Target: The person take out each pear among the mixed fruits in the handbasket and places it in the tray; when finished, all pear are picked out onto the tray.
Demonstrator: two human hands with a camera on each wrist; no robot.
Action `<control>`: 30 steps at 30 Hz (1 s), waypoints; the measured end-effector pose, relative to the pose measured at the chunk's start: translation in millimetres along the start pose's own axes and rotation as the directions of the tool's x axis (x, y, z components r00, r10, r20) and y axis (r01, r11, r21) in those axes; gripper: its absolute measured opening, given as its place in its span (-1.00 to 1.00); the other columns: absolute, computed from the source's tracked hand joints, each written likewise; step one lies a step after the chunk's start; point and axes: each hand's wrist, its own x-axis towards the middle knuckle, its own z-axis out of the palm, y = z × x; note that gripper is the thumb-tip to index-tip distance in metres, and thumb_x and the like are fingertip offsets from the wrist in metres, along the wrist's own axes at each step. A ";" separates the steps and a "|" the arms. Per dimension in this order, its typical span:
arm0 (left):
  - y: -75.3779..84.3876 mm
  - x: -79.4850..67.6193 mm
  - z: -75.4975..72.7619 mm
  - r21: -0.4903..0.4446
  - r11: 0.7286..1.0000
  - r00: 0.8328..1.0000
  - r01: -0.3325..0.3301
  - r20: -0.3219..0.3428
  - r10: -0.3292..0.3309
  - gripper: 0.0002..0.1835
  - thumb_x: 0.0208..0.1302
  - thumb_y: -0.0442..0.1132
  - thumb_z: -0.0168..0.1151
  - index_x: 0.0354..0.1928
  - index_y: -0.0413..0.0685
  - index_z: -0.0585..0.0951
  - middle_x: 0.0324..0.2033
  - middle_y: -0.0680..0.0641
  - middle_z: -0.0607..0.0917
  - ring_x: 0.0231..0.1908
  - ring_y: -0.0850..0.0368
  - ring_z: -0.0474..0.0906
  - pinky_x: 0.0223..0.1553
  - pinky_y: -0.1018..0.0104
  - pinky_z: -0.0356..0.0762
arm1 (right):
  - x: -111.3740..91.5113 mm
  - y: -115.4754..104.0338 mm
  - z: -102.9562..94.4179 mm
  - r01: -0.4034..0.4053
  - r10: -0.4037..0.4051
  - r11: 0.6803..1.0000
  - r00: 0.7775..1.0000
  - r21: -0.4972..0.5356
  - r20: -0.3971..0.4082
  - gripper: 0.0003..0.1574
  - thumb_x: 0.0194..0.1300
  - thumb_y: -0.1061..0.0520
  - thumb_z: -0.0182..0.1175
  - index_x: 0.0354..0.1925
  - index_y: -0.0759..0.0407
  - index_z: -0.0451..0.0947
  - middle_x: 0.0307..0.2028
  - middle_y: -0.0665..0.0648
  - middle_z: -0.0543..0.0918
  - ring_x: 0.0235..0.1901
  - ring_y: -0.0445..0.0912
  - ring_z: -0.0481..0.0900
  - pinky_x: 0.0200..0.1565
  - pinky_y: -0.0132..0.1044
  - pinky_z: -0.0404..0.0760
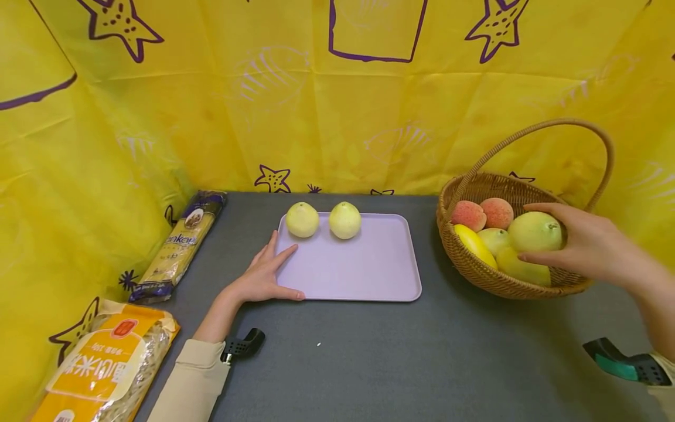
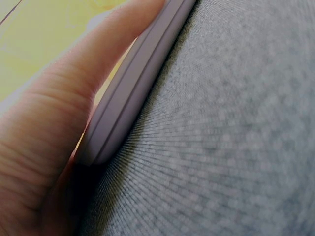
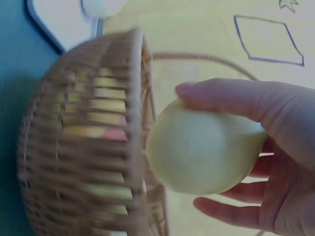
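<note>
My right hand (image 1: 593,240) grips a pale green pear (image 1: 536,232) over the right part of the wicker basket (image 1: 477,278). In the right wrist view the pear (image 3: 204,150) shows beside the basket's rim, thumb on one side and fingers on the other. Two similar pears, a left one (image 1: 302,220) and a right one (image 1: 345,220), sit along the far side of the lilac tray (image 1: 364,264). My left hand (image 1: 263,275) rests with spread fingers on the tray's left edge. Its thumb (image 2: 64,93) lies along the rim in the left wrist view.
In the basket lie two peaches (image 1: 497,213), a bright yellow fruit (image 1: 474,246) and other pale fruits (image 1: 494,239). The basket's tall handle (image 1: 559,122) arches over it. At left lie a noodle packet (image 1: 181,246) and an orange bag (image 1: 108,363). A yellow cloth (image 1: 316,117) hangs behind.
</note>
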 end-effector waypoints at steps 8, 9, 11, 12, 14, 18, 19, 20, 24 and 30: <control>-1.2 0.2 0.9 -0.001 1.000 1.000 -0.004 -0.004 0.004 0.26 -0.22 0.38 0.49 0.52 0.07 0.13 0.49 -0.23 -0.46 0.43 -0.41 -0.34 0.27 -0.44 -0.19 | -0.9 -28.4 5.0 -0.103 0.109 0.980 0.994 0.168 -0.027 0.04 -0.05 -0.16 0.55 0.34 0.03 0.35 -0.02 0.33 0.56 -0.31 0.13 0.51 -0.49 -0.22 0.41; -1.4 0.2 0.9 -0.002 1.000 1.000 -0.004 -0.004 0.004 0.26 -0.22 0.38 0.49 0.52 0.07 0.13 0.49 -0.23 -0.46 0.43 -0.41 -0.34 0.27 -0.44 -0.19 | -1.3 -31.0 5.6 -0.107 0.114 0.975 0.993 0.192 -0.026 0.03 -0.04 -0.15 0.55 0.34 0.00 0.35 -0.03 0.31 0.57 -0.33 0.10 0.51 -0.50 -0.23 0.42; -1.2 -0.1 0.9 -0.004 1.000 1.000 -0.003 -0.004 0.003 0.26 -0.22 0.38 0.49 0.52 0.07 0.13 0.49 -0.22 -0.47 0.43 -0.41 -0.34 0.27 -0.44 -0.20 | -2.3 -35.8 6.9 -0.120 0.127 0.962 0.992 0.244 -0.010 0.00 -0.01 -0.13 0.53 0.35 -0.08 0.34 -0.05 0.28 0.56 -0.36 0.03 0.50 -0.51 -0.25 0.45; -1.1 -0.1 0.9 -0.004 1.000 1.000 -0.003 -0.003 0.003 0.26 -0.22 0.38 0.49 0.52 0.07 0.13 0.49 -0.22 -0.47 0.43 -0.41 -0.34 0.28 -0.43 -0.20 | -2.8 -38.1 7.5 -0.131 0.136 0.955 0.991 0.268 0.000 -0.02 0.00 -0.12 0.53 0.35 -0.14 0.33 -0.05 0.26 0.56 -0.37 -0.01 0.51 -0.51 -0.26 0.46; -0.9 -0.3 0.9 -0.006 1.000 1.000 -0.003 -0.002 0.003 0.26 -0.21 0.39 0.48 0.52 0.07 0.13 0.49 -0.21 -0.47 0.43 -0.41 -0.35 0.28 -0.43 -0.21 | -2.9 -42.3 9.8 -0.137 0.139 0.935 0.990 0.328 0.018 -0.05 0.04 -0.08 0.51 0.36 -0.20 0.32 -0.02 0.20 0.53 -0.37 -0.06 0.52 -0.48 -0.27 0.51; -0.8 -0.4 0.8 -0.010 1.000 1.000 -0.003 0.000 0.003 0.26 -0.21 0.38 0.48 0.52 0.07 0.13 0.49 -0.21 -0.48 0.43 -0.41 -0.35 0.28 -0.42 -0.22 | -1.0 -50.1 16.5 -0.119 0.118 0.893 0.993 0.434 0.030 -0.06 0.09 0.01 0.49 0.38 -0.23 0.30 0.07 0.12 0.47 -0.31 -0.12 0.54 -0.40 -0.33 0.57; -0.9 -0.5 0.7 -0.010 1.000 1.000 -0.007 -0.001 0.007 0.26 -0.21 0.38 0.48 0.52 0.05 0.13 0.49 -0.22 -0.48 0.43 -0.41 -0.35 0.28 -0.43 -0.22 | -0.1 -51.9 18.1 -0.114 0.109 0.881 0.993 0.458 0.036 -0.06 0.11 0.03 0.48 0.39 -0.23 0.29 0.10 0.12 0.44 -0.29 -0.12 0.54 -0.39 -0.33 0.58; -0.9 -0.6 0.8 -0.012 1.000 1.000 -0.010 -0.002 0.010 0.26 -0.20 0.37 0.48 0.52 0.04 0.13 0.49 -0.23 -0.48 0.43 -0.42 -0.35 0.28 -0.43 -0.23 | 0.8 -53.7 19.7 -0.120 0.110 0.869 0.993 0.480 0.048 -0.06 0.12 0.03 0.47 0.40 -0.24 0.27 0.12 0.11 0.42 -0.27 -0.13 0.54 -0.38 -0.33 0.59; -0.2 -1.0 0.7 -0.011 1.000 1.000 -0.013 -0.002 0.013 0.25 -0.19 0.35 0.49 0.52 0.04 0.13 0.49 -0.23 -0.47 0.43 -0.42 -0.35 0.29 -0.42 -0.24 | 4.9 -60.4 25.3 -0.122 0.086 0.823 0.992 0.554 0.091 -0.05 0.19 0.08 0.41 0.44 -0.22 0.21 0.15 0.16 0.35 -0.23 -0.09 0.55 -0.36 -0.30 0.60; -0.4 -0.8 0.7 -0.004 1.000 1.000 -0.013 -0.005 0.013 0.24 -0.18 0.36 0.49 0.52 0.03 0.13 0.49 -0.25 -0.46 0.43 -0.41 -0.35 0.28 -0.42 -0.23 | 13.3 -72.5 37.1 -0.087 0.041 0.760 0.995 0.644 0.086 -0.08 0.20 0.17 0.39 0.43 -0.15 0.21 0.23 -0.03 0.27 -0.10 -0.13 0.51 -0.22 -0.41 0.54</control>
